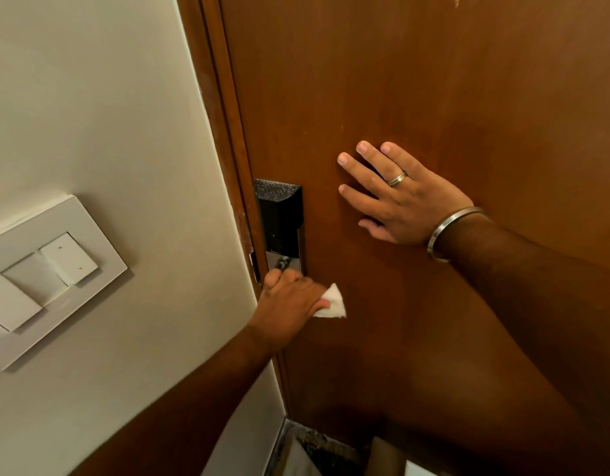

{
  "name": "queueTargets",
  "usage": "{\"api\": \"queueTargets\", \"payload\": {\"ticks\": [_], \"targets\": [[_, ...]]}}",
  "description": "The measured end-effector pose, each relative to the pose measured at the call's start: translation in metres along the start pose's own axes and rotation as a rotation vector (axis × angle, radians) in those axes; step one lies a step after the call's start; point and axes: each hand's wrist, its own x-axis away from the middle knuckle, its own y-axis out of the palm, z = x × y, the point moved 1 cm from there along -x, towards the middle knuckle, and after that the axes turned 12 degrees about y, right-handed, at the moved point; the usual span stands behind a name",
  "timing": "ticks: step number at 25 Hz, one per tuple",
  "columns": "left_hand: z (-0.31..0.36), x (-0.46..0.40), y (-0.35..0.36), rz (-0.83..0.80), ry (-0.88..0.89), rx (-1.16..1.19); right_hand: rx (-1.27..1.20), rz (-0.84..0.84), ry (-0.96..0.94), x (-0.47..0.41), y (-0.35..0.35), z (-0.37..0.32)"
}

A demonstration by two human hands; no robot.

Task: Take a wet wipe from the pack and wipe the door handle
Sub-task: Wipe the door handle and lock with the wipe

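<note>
The door handle [283, 266] is hidden under the left hand [290, 304], whose fingers are closed around it over a wet wipe [333, 302]. The right hand [396, 197] is laid flat on the door [434, 80], fingers spread. Every side should be rubbed with firm pressure.

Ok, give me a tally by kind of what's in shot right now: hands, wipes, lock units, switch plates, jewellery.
Hands: 2, left hand closed on the wet wipe, right hand flat on the door
Wet wipe: 1
Lock unit: 1
Switch plate: 1
Jewellery: 2, ring and bangle
Total: 7
</note>
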Motion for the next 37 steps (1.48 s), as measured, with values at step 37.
{"api": "queueTargets", "payload": {"ticks": [37], "targets": [[-0.061, 0.025, -0.004, -0.07, -0.087, -0.014, 0.021, 0.013, -0.001, 0.001, 0.002, -0.001]]}}
